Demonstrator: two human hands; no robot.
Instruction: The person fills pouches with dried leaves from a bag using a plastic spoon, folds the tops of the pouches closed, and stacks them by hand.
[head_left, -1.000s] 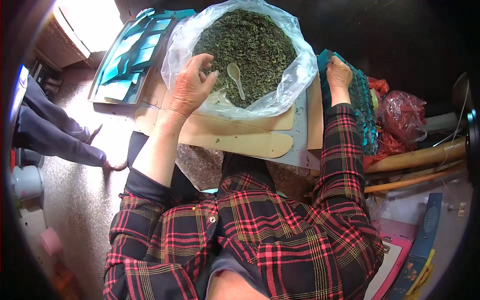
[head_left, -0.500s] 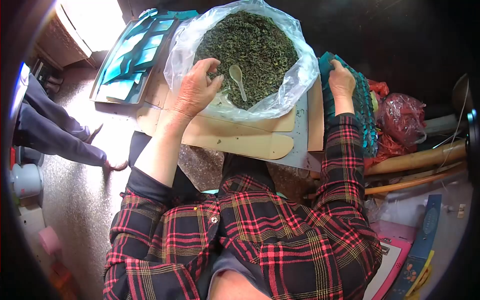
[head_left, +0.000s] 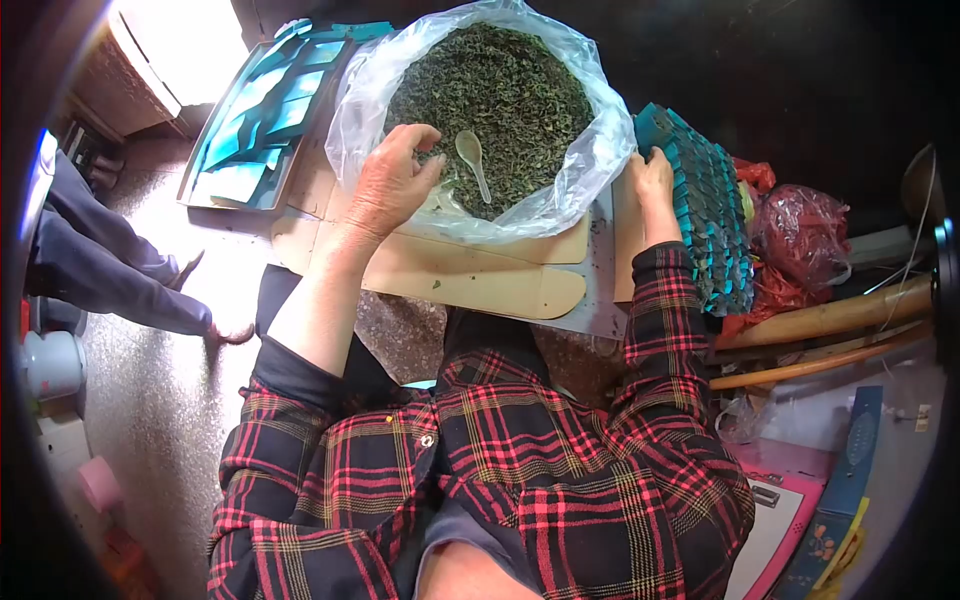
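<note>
My left hand [head_left: 395, 180] hovers over the left front rim of a clear plastic bag [head_left: 352, 125]. Its fingers are curled, with a gap between thumb and forefinger and nothing visible in them. Dark green dried leaves [head_left: 510, 85] fill the bag, and a pale spoon [head_left: 470, 152] lies on them. My right hand [head_left: 652, 180] is to the right of the bag, over a cardboard edge [head_left: 626, 240] and beside rows of teal packets [head_left: 705, 200]. Its thumb and forefinger are slightly apart; nothing shows between them, and its palm side is hidden.
A tray [head_left: 187, 190] of teal and silvery packets stands at the back left. Red plastic bags [head_left: 800, 235] and wooden poles [head_left: 850, 315] lie at the right. Another person's legs [head_left: 120, 240] are at the left. Cardboard flaps [head_left: 480, 275] lie before the bag.
My right hand has moved left and slightly towards me, off the top of the teal packets to their left edge. My left hand has barely moved.
</note>
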